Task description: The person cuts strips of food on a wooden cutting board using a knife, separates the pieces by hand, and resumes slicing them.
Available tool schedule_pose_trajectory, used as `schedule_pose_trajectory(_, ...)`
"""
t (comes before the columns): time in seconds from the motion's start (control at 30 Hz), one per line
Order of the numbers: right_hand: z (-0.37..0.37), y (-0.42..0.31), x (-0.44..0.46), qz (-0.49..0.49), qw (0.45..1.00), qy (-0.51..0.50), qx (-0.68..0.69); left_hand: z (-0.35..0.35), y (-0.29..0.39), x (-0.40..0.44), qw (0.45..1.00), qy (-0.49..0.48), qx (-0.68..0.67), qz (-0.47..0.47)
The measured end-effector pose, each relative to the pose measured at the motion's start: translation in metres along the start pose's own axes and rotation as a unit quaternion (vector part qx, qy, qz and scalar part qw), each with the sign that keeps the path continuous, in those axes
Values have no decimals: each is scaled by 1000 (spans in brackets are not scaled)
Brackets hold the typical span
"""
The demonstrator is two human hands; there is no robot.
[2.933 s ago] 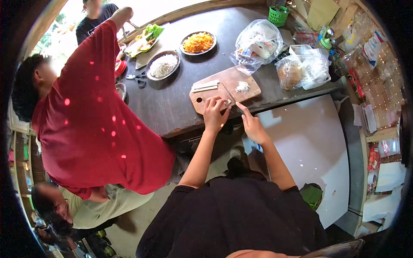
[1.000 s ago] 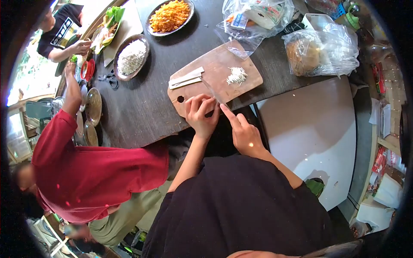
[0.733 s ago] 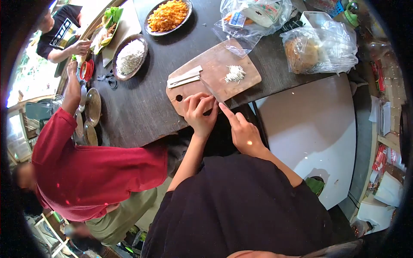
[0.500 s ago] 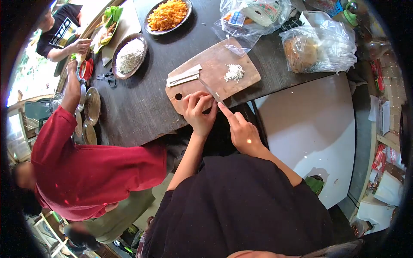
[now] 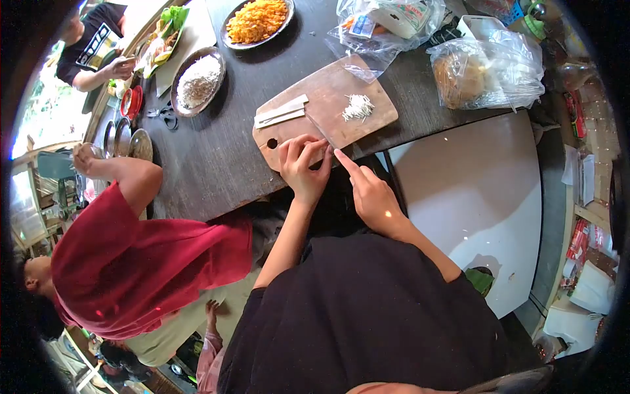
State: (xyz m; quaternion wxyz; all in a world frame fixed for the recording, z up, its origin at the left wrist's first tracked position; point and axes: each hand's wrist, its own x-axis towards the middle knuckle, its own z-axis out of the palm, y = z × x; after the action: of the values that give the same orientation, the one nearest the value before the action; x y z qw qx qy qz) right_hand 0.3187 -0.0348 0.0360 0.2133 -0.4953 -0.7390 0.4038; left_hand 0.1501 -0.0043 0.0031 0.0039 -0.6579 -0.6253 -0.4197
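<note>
My right hand (image 5: 375, 197) is closed round the handle of a knife (image 5: 320, 130), index finger stretched along it; the blade lies over the wooden cutting board (image 5: 289, 144). At the board's near edge my left hand (image 5: 304, 169) has its fingers pinched beside the blade, and whatever they hold is hidden. Flat pale strips (image 5: 281, 113) rest on the board's left part. A small heap of thin white sticks (image 5: 357, 107) lies on its right part.
A bowl of white shreds (image 5: 199, 82) and a plate of orange pieces (image 5: 257, 21) stand beyond the board. Plastic bags (image 5: 485, 73) are at the right. A person in red (image 5: 151, 262) is at the left; another person (image 5: 95, 49) stands across the table.
The view has turned and come closer to the board since the first frame. The person in red has drawn the arm back from the dishes. My hands stay at the board's near edge.
</note>
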Motion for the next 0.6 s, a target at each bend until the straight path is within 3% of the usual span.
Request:
schedule_pose_trajectory(0.4, -2, 16, 16, -62, 991, 32, 114, 0, 1, 0, 1000, -7, -1, -13)
schedule_pose_trajectory(0.47, -9, 14, 19, -20, 990, -23, 136, -1, 1, 0, 1000, -8, -1, -13)
schedule_pose_trajectory(0.6, -13, 15, 23, -44, 985, -34, 161, 0, -1, -1, 1000, -5, 3, -5)
